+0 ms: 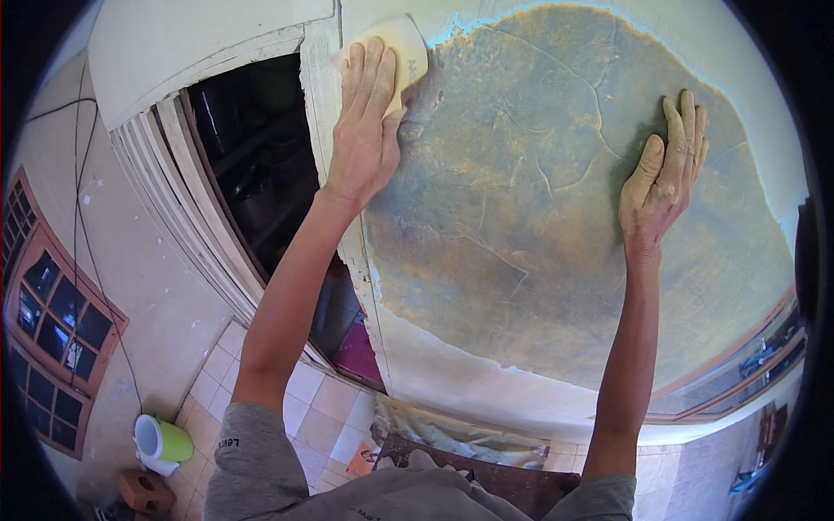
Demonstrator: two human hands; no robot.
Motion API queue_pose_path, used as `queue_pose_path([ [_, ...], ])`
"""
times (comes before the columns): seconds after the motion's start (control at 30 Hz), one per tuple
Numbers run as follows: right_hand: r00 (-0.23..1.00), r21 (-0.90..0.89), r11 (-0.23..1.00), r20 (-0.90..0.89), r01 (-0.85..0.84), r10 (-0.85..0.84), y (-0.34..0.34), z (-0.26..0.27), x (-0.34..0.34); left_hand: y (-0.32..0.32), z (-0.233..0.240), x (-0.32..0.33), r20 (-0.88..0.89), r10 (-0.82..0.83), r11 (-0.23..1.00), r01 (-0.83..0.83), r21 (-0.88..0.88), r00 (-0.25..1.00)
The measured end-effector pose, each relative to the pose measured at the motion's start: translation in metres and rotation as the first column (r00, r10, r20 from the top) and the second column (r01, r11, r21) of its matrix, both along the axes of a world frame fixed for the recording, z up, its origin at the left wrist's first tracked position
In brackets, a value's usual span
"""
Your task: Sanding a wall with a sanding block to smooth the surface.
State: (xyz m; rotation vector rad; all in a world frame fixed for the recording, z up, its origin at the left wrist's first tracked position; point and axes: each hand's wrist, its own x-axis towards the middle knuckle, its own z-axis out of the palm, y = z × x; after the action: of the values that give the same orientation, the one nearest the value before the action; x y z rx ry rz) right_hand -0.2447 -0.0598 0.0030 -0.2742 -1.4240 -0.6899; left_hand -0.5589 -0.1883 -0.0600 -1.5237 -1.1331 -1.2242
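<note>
My left hand (368, 117) lies with its fingers flat on a sheet of sandpaper (412, 49), pale backing outward, pressed against the wall by the upper corner of a doorway. Beside it spreads a large grey-brown patch of bare, finely cracked plaster (508, 195), ringed by whitish paint (449, 365). On the patch's right part rests my right hand (671, 163), dusty, its fingers slightly spread and holding nothing. A rough-edged white door frame (355, 260) runs down between the doorway and the patch.
The dark doorway (260, 143) opens at the left. Cables (79, 195) hang along the side wall near a wooden window (65, 319). A green bucket (172, 443) and an orange brick (146, 492) stand on the tiled floor (326, 397). Crumpled plastic sheeting (456, 436) lies below the wall.
</note>
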Motion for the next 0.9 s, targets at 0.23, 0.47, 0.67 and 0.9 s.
queue_pose_path([
  [0.23, 1.0, -0.003, 1.0, -0.006, -0.01, 0.01, -0.002, 0.001, 0.002, -0.009, -0.129, 0.015, 0.053, -0.004, 0.996, 0.009, -0.09, 0.999],
  [0.47, 1.0, 0.013, 1.0, 0.0, 0.006, -0.006, -0.002, -0.004, -0.003, -0.01, -0.038, 0.0, 0.025, -0.008, 0.999, 0.009, -0.04, 1.0],
  [0.67, 1.0, 0.03, 1.0, 0.004, -0.003, 0.002, -0.002, -0.006, -0.007, -0.003, -0.067, -0.005, 0.025, -0.02, 0.998, 0.022, -0.064, 0.999],
  [0.9, 1.0, 0.039, 0.999, 0.003, -0.026, 0.026, -0.002, -0.005, -0.007, -0.019, -0.267, 0.008, 0.094, -0.01, 0.968, 0.033, -0.251, 0.996],
])
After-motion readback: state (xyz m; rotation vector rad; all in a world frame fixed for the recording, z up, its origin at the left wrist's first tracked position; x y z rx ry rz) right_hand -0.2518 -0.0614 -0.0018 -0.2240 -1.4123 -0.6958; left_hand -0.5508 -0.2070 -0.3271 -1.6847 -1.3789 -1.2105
